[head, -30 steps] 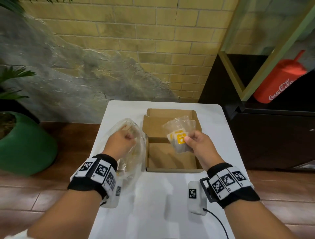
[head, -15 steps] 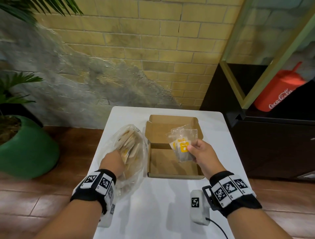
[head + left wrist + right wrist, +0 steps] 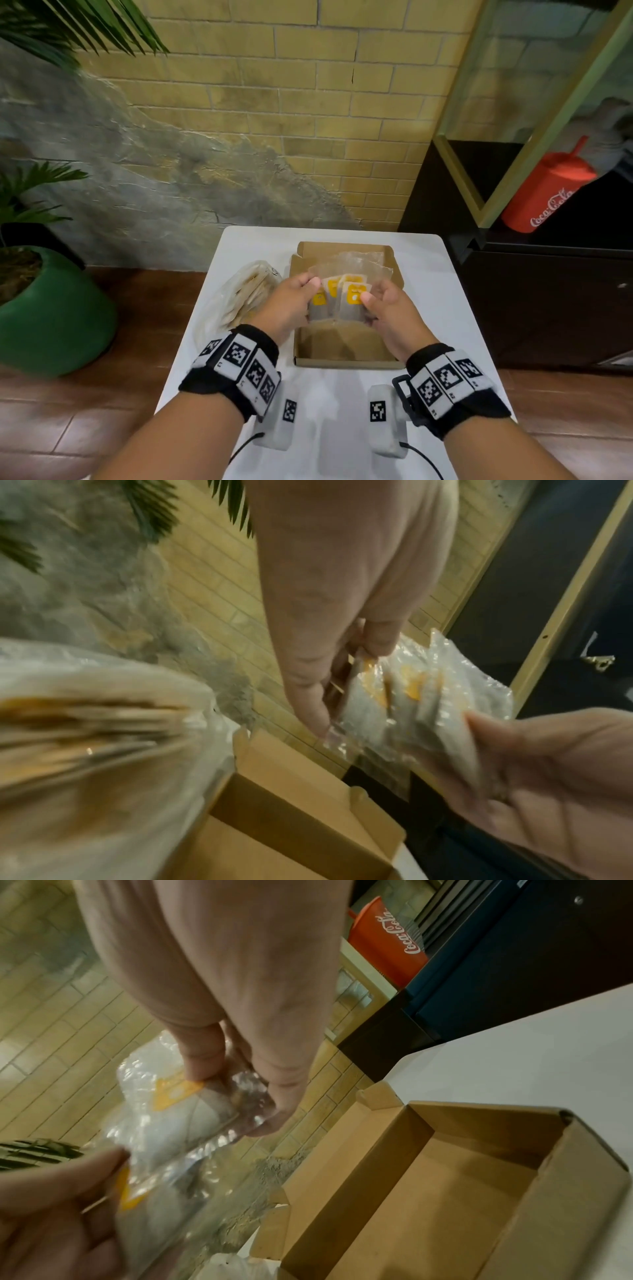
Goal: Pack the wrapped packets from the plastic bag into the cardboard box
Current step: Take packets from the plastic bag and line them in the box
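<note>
Several clear-wrapped packets with yellow labels are fanned out above the open cardboard box. My left hand pinches the fan's left edge and my right hand pinches its right edge. In the left wrist view the thumb and fingers grip the packets above the box. In the right wrist view my right hand pinches a packet beside the box, whose inside looks bare. The plastic bag, still holding more packets, lies left of the box.
The box and bag sit on a small white table against a brick wall. A green plant pot stands on the floor at left. A dark cabinet with a red Coca-Cola jug stands at right.
My left hand has left the plastic bag and come right to grip the packets together with my right hand. The packets are now spread in a fan over the box.
</note>
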`<state>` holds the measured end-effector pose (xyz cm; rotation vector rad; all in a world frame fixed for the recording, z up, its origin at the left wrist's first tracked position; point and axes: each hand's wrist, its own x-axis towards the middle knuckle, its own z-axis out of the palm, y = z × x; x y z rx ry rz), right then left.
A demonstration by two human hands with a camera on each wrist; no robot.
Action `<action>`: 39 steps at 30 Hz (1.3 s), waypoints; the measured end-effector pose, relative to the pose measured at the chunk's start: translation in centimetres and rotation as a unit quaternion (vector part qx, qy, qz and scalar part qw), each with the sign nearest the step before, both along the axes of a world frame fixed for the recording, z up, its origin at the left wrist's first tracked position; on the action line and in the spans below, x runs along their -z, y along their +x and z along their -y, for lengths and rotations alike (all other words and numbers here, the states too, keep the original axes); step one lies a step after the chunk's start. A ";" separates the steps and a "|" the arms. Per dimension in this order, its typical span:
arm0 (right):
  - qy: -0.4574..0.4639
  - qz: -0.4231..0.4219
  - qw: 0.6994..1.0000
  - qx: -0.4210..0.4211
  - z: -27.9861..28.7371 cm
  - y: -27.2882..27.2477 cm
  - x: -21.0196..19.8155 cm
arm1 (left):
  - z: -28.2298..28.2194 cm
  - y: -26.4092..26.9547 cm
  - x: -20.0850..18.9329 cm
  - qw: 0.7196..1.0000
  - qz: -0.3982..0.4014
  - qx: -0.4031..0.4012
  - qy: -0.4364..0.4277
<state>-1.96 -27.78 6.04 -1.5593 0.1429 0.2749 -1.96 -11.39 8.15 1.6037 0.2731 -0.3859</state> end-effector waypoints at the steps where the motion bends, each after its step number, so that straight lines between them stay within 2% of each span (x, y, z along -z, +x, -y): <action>1: 0.014 -0.002 1.000 0.011 -0.1 0.0 0.1 | 0.5 0.1 0.1 0.999 -0.022 -0.006 -0.047; 2: 0.025 -0.003 0.999 0.021 -0.1 0.1 0.2 | 0.9 0.2 0.2 0.996 -0.034 -0.006 -0.080; 4: 0.033 -0.005 0.999 0.028 -0.2 0.2 0.5 | 1.6 0.5 0.5 0.995 -0.027 0.018 -0.090; 6: 0.025 -0.012 0.999 0.030 -0.1 0.3 1.0 | 2.2 0.7 1.0 0.998 -0.003 0.030 -0.058; 13: -0.040 -0.026 0.998 0.047 2.6 1.0 3.1 | 2.1 2.1 3.8 1.000 0.015 -0.018 0.006; 17: -0.078 -0.027 0.997 0.012 4.0 0.8 4.2 | 2.2 2.3 6.0 0.999 -0.010 -0.024 0.041; 21: -0.124 -0.054 0.990 -0.035 4.0 0.5 6.8 | 3.0 1.9 8.7 0.998 -0.040 0.005 0.057; 26: -0.262 -0.104 0.952 -0.122 3.6 0.7 8.2 | 3.6 1.8 11.1 0.985 -0.086 0.044 0.142; 29: -0.301 -0.081 0.943 -0.114 3.5 1.3 8.1 | 3.9 2.3 11.6 0.975 -0.072 0.041 0.208; 32: -0.320 -0.022 0.942 -0.096 3.9 2.3 6.9 | 3.8 3.3 10.3 0.974 -0.014 0.031 0.225; 34: -0.350 0.041 0.932 -0.091 4.3 3.3 5.8 | 3.4 4.2 8.8 0.957 0.036 0.065 0.281; 36: -0.391 0.092 0.907 -0.125 4.6 4.2 4.8 | 3.2 5.2 7.6 0.921 0.075 0.120 0.362; 37: -0.427 0.108 0.883 -0.163 4.7 4.5 4.4 | 3.2 5.7 7.2 0.898 0.082 0.154 0.405; 39: -0.512 0.125 0.814 -0.244 4.8 5.1 4.5 | 3.3 6.2 6.9 0.850 0.074 0.219 0.474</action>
